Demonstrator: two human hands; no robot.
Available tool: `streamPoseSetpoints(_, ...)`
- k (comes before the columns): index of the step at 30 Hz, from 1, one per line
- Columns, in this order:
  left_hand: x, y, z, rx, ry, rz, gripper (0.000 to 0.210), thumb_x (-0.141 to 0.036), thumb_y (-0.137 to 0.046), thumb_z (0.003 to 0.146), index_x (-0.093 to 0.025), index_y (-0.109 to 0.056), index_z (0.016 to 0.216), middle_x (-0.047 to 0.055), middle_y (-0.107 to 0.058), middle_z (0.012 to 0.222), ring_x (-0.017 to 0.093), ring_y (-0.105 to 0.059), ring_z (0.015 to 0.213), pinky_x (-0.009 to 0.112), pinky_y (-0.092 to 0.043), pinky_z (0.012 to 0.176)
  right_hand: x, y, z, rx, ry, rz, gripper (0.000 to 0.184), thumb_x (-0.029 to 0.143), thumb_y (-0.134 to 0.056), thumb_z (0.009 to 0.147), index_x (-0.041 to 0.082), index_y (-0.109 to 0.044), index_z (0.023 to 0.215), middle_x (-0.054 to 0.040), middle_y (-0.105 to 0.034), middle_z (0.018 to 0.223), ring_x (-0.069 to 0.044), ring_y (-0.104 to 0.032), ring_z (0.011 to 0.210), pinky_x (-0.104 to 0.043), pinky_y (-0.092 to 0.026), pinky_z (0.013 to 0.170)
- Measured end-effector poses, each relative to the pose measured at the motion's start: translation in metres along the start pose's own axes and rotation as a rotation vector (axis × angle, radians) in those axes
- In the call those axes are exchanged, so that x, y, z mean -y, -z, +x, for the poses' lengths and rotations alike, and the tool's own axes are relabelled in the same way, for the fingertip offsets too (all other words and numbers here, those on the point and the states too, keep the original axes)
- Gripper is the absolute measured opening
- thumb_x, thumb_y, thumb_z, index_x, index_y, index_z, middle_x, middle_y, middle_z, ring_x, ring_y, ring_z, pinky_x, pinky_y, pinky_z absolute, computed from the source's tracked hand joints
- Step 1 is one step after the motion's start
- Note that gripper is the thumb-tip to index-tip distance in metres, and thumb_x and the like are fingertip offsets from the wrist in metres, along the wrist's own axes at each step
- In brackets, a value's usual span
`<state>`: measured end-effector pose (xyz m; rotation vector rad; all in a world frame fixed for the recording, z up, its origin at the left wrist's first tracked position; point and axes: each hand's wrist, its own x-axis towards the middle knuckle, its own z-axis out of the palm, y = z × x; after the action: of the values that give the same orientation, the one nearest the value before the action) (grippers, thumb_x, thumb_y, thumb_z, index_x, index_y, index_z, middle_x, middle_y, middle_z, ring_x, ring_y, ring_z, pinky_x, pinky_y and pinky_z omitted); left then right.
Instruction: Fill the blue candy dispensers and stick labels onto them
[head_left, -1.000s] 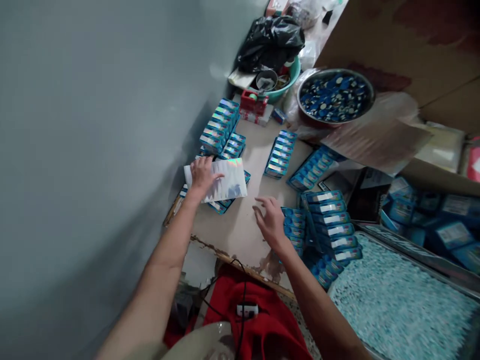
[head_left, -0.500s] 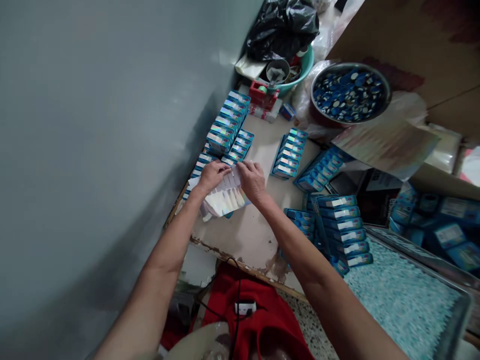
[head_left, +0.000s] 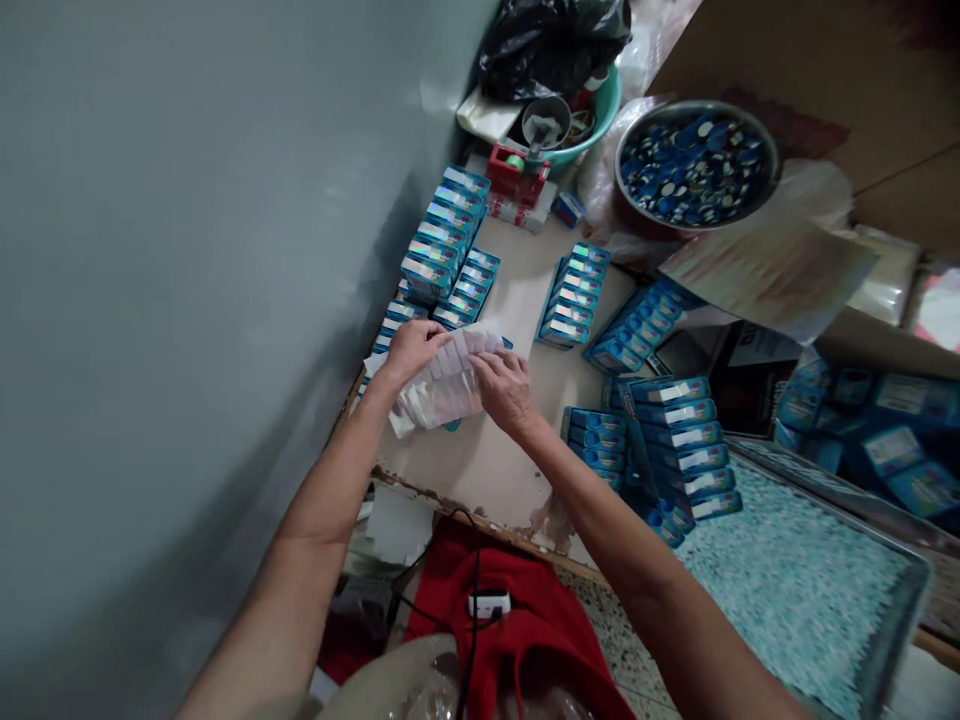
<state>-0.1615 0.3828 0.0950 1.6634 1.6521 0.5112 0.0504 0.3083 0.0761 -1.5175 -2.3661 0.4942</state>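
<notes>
Between my hands is a pale, shiny sheet of stickers (head_left: 442,385), marked off in small strips and slightly curled. My left hand (head_left: 412,350) pinches its upper left part between thumb and fingers. At the right edge, my right hand (head_left: 504,385) has its fingers bent onto the sheet; whether a loose sticker is between the fingertips is too small to see. Beneath and beyond the sheet are small blue boxes (head_left: 469,285) in a row, partly covered by it. A taller stack of blue boxes (head_left: 446,235) with shiny strips on their ends stands against the wall.
More blue boxes stand in a row (head_left: 576,295) on the worn table (head_left: 495,470) and at its right (head_left: 686,440). Behind are a red tape dispenser (head_left: 517,175), a green basin (head_left: 611,100) and a metal bowl (head_left: 626,195) of blue-and-white pieces. A tray (head_left: 919,600) holds turquoise bits.
The sticker sheet has tilted up and now shows more of its far part. My right hand has moved down a little along its right edge. My left hand keeps hold of it.
</notes>
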Motion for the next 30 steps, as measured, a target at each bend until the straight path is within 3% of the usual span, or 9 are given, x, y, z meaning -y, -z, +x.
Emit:
streamPoseSetpoints(2, -0.006, 0.002, -0.001, 0.001, -0.05, 0.09, 0.017, -0.033, -0.07, 0.087, -0.021, -0.081, 0.08, 0.008, -0.076, 0.084, 0.022, -0.063, 0.079, 0.033, -0.045, 0.074, 0.002, 0.006, 0.0, -0.052, -0.036, 0.007, 0.042, 0.024, -0.042, 0.105, 0.024, -0.066, 0.139, -0.0125, -0.069, 0.136, -0.032, -0.053, 0.129, -0.049, -0.039, 0.109)
streamPoseSetpoints(6, -0.021, 0.002, -0.008, 0.021, -0.086, 0.195, 0.018, -0.032, -0.068, 0.091, -0.021, -0.081, 0.085, 0.008, -0.073, 0.091, 0.022, -0.063, 0.083, 0.034, -0.047, 0.078, 0.003, 0.014, 0.015, -0.141, -0.056, -0.026, 0.047, 0.025, -0.041, 0.105, 0.026, -0.058, 0.149, -0.012, -0.057, 0.153, -0.033, -0.051, 0.132, -0.05, -0.039, 0.109)
streamPoseSetpoints(11, -0.035, 0.002, -0.016, -0.008, -0.069, 0.245, 0.018, -0.032, -0.068, 0.093, -0.022, -0.081, 0.087, 0.008, -0.072, 0.095, 0.022, -0.064, 0.084, 0.034, -0.046, 0.077, -0.001, 0.009, 0.026, -0.086, -0.039, -0.061, 0.051, 0.021, -0.036, 0.105, 0.019, -0.051, 0.154, -0.0156, -0.054, 0.156, -0.036, -0.05, 0.135, -0.05, -0.04, 0.107)
streamPoseSetpoints(17, -0.034, 0.0, -0.018, 0.011, -0.001, 0.22, 0.018, -0.032, -0.068, 0.091, -0.022, -0.081, 0.083, 0.008, -0.075, 0.093, 0.023, -0.063, 0.083, 0.033, -0.043, 0.072, 0.002, 0.004, -0.001, -0.058, -0.002, -0.055, 0.056, 0.019, -0.036, 0.104, 0.019, -0.046, 0.159, -0.0152, -0.048, 0.162, -0.035, -0.042, 0.147, -0.053, -0.035, 0.113)
streamPoseSetpoints(22, -0.036, -0.001, -0.019, 0.031, -0.003, 0.24, 0.019, -0.033, -0.069, 0.09, -0.021, -0.081, 0.082, 0.009, -0.076, 0.092, 0.024, -0.064, 0.083, 0.033, -0.044, 0.074, 0.003, 0.01, -0.014, -0.042, -0.019, 0.001, 0.046, 0.022, -0.037, 0.106, 0.023, -0.061, 0.146, -0.0121, -0.06, 0.151, -0.033, -0.049, 0.137, -0.048, -0.036, 0.11)
streamPoseSetpoints(25, -0.044, 0.0, -0.022, 0.044, -0.006, 0.278, 0.019, -0.033, -0.068, 0.091, -0.021, -0.081, 0.084, 0.009, -0.076, 0.092, 0.025, -0.065, 0.085, 0.034, -0.045, 0.075, 0.005, 0.017, -0.01, -0.056, -0.075, -0.005, 0.046, 0.026, -0.039, 0.107, 0.023, -0.059, 0.148, -0.0139, -0.069, 0.133, -0.032, -0.054, 0.125, -0.046, -0.038, 0.105)
streamPoseSetpoints(30, -0.062, 0.002, -0.028, 0.076, 0.016, 0.384, 0.021, -0.034, -0.064, 0.095, -0.023, -0.082, 0.093, 0.008, -0.077, 0.104, 0.024, -0.068, 0.095, 0.033, -0.048, 0.08, 0.009, 0.026, 0.006, 0.003, -0.132, -0.127, 0.048, 0.028, -0.038, 0.107, 0.023, -0.056, 0.151, -0.0173, -0.066, 0.127, -0.032, -0.052, 0.115, -0.044, -0.036, 0.095)
